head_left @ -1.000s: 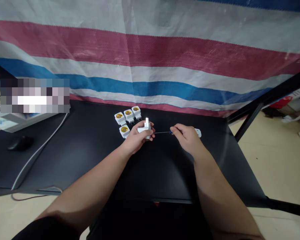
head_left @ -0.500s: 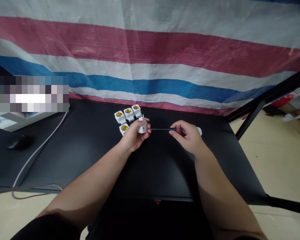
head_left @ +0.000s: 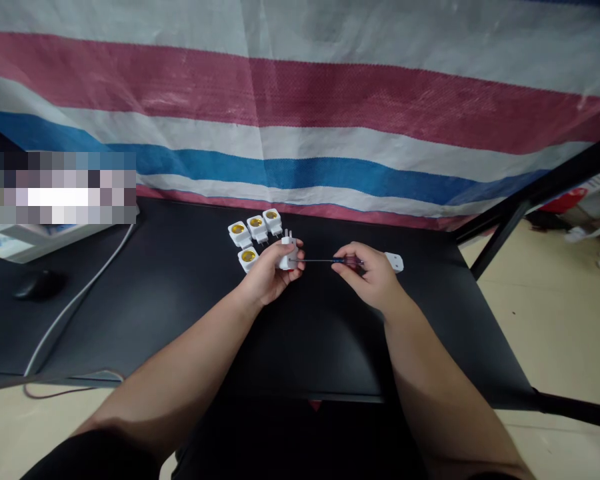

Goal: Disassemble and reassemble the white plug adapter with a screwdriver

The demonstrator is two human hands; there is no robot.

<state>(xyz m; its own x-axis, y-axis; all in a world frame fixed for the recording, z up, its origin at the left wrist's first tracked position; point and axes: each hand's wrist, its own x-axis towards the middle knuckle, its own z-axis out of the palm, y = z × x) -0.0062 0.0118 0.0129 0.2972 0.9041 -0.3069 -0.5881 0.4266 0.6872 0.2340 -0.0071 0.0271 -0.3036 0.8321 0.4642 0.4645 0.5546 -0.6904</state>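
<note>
My left hand (head_left: pixel 269 274) is closed around a small white plug adapter (head_left: pixel 287 256), its metal prongs pointing up. My right hand (head_left: pixel 367 273) is closed on a thin screwdriver (head_left: pixel 325 261) with a blue and red handle. The shaft lies level and its tip touches the adapter's right side. Just left of the held adapter, several more white adapters (head_left: pixel 254 234) with yellow centres stand on the black table (head_left: pixel 180 300). A white cover piece (head_left: pixel 395 261) lies on the table behind my right hand.
A striped red, white and blue tarp (head_left: pixel 300 120) hangs behind the table. A black mouse (head_left: pixel 39 284) and a white cable (head_left: pixel 75 300) lie at the left, beside a white box (head_left: pixel 35 240). A black metal frame (head_left: pixel 530 200) stands at the right over tiled floor.
The screwdriver tip has closed in on the adapter and now touches it. My left hand has turned the adapter slightly, and both hands have drifted a little left.
</note>
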